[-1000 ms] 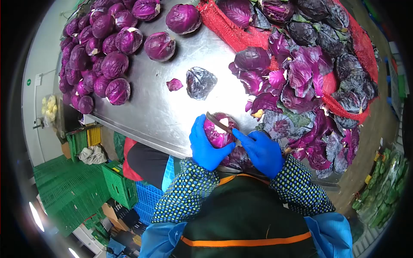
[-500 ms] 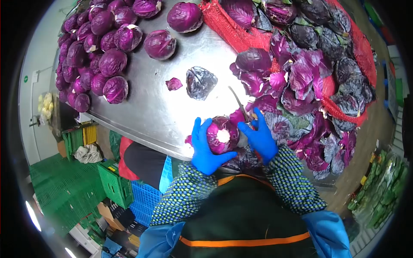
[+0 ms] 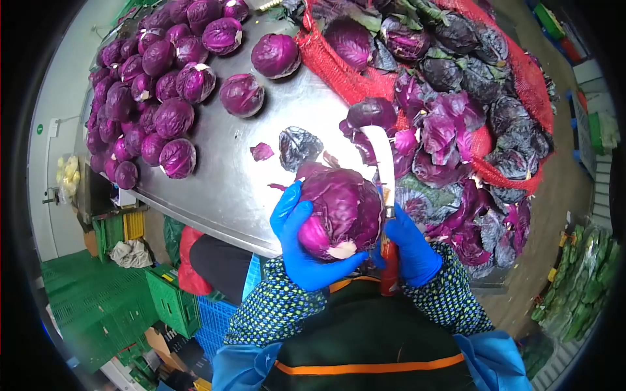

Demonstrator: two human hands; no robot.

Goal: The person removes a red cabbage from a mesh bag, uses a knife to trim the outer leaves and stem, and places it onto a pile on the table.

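My left hand (image 3: 301,246), in a blue glove, is wrapped around the left side and underside of a red cabbage (image 3: 344,207). The cabbage is raised near my apron, its pale cut stem facing down toward me. In my gloved right hand (image 3: 413,249) is a knife (image 3: 386,171) with a curved blade and a reddish-brown handle. Its blade points up and away from me, just right of the cabbage. Some right fingers are hidden behind the handle and the cabbage. Beyond the cabbage, a dark outer leaf (image 3: 298,148) and a small purple leaf piece (image 3: 261,152) lie on the metal table (image 3: 218,153).
Many trimmed cabbages (image 3: 175,117) are heaped at the table's left. At the right, a red mesh sack (image 3: 535,88) holds untrimmed cabbages, with loose leaves (image 3: 450,124) piled beside it. Green crates (image 3: 171,296) stand on the floor at left, and bagged green vegetables (image 3: 580,283) at right.
The cabbage has come up closer to me and tilted, so its stem now faces down. The knife has swung upright in my right hand, with the blade now plainly visible.
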